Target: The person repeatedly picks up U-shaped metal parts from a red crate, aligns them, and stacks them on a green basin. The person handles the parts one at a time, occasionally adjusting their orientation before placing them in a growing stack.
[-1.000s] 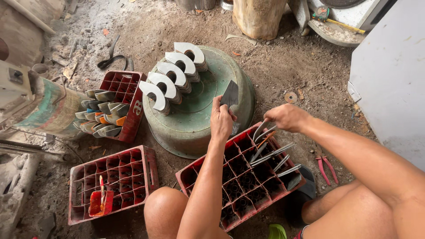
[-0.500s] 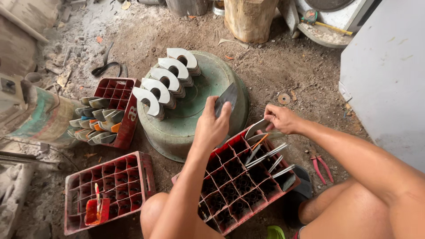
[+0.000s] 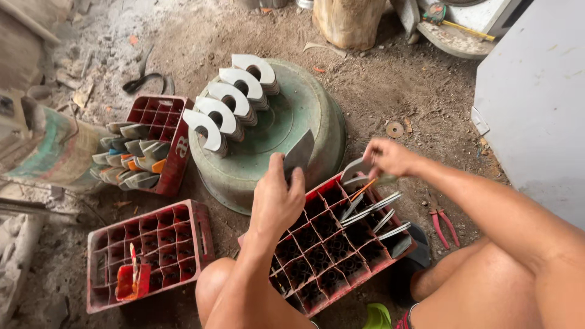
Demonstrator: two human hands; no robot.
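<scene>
Head view, left to right: far left of the left hand (image 3: 277,204) lie two red crates (image 3: 183,228), one stuffed with curved metal pieces (image 3: 131,161). That hand pinches a flat grey blade (image 3: 300,155) upright, just above the near crate (image 3: 332,244) between the knees. Beyond its fingers sits an upturned green basin (image 3: 286,122) carrying stacked white crescents (image 3: 234,97). The right hand (image 3: 387,157) is closed on another blade (image 3: 359,169) at the crate's far edge — best lowered edge-first into a free cell, fingers clear of the blades already slotted there.
</scene>
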